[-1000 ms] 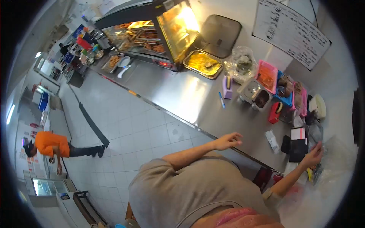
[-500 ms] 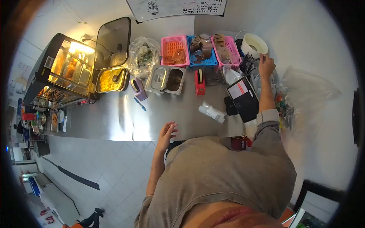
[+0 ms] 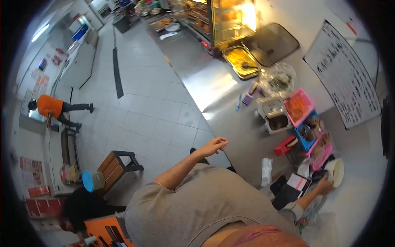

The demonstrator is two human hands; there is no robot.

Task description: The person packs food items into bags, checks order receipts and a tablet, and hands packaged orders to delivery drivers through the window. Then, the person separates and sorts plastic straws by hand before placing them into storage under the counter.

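Observation:
My left hand point(image 3: 214, 147) hovers by the counter's front edge, holding nothing, its fingers loosely bent and apart. At the far right of the counter, my right hand point(image 3: 325, 185) is beside a white tub point(image 3: 337, 173) and a bundle of black plastic utensils point(image 3: 318, 176). Its fingers are curled together; blur hides what is between them. Close to that forearm lies a black tablet-like device point(image 3: 286, 196) with a white and red panel. A white plastic packet point(image 3: 266, 171) rests on the steel counter point(image 3: 242, 144) between my hands.
Pink point(image 3: 301, 108) and blue baskets line the wall, near steel containers point(image 3: 273, 111), a red tape dispenser point(image 3: 285, 146) and a yellow food tray point(image 3: 240, 60). A lit display cabinet point(image 3: 230, 20) stands farther along. Left are a wooden bench point(image 3: 110, 168) and a person in orange point(image 3: 50, 106).
My view has swung left, bringing the floor, the bench and other people into sight. My right hand stays by the tub and black utensils; my left hand remains free near the counter edge.

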